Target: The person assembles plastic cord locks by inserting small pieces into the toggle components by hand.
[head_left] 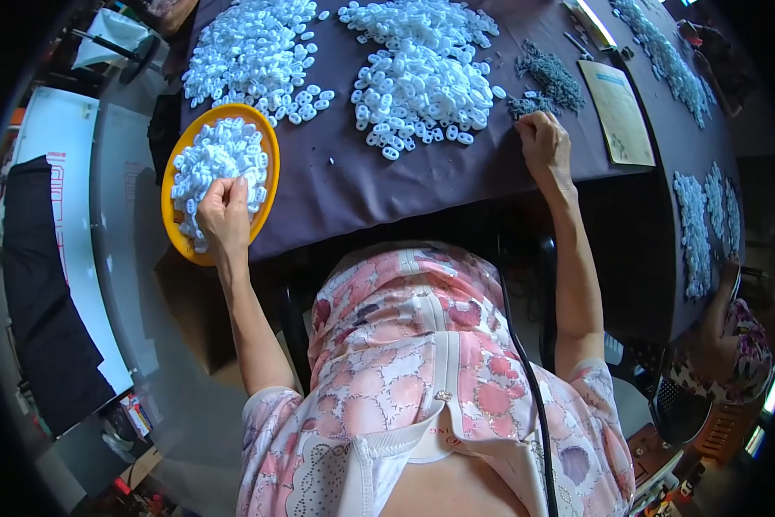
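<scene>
My left hand is over an orange-yellow oval basin at the table's left corner. Its fingers are pinched together among small white oval pieces with two holes; what sits between the fingertips is hidden. By the near edge of a pile of small grey pieces, my right hand is closed with its knuckles up. Whatever it may hold cannot be seen. Just left of it lies a large heap of the same white oval pieces.
Another white heap spreads behind the basin. Right of the grey pile lies a flat tan sheet. A dark cloth covers the table. Far right, a person sits near more white piles. A black cable hangs over my shirt.
</scene>
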The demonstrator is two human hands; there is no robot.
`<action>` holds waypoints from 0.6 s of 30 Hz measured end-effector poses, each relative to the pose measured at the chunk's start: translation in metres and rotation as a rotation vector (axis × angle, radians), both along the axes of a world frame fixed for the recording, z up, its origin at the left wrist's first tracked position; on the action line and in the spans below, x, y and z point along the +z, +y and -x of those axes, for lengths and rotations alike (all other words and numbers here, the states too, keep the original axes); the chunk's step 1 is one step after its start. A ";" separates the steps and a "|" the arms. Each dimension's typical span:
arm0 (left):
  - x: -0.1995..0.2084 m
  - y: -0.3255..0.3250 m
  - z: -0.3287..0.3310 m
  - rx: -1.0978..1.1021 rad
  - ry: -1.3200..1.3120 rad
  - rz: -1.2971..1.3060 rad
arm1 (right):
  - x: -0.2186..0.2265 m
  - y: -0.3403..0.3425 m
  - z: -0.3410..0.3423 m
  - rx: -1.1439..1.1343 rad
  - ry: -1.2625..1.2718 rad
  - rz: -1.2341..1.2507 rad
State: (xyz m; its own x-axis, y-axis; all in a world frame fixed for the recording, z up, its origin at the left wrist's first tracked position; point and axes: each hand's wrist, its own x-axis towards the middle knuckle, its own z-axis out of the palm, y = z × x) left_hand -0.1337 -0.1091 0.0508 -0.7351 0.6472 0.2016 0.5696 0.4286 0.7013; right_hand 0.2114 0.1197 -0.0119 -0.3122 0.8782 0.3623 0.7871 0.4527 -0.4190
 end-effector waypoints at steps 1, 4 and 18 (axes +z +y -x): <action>-0.002 0.001 0.003 -0.004 -0.011 0.002 | 0.002 0.000 0.002 0.008 0.000 0.007; -0.013 0.001 0.009 0.023 0.067 0.078 | 0.002 -0.006 0.006 -0.008 -0.125 -0.028; -0.032 0.074 -0.086 -0.519 0.206 -0.206 | 0.002 -0.035 0.021 0.059 0.453 -0.008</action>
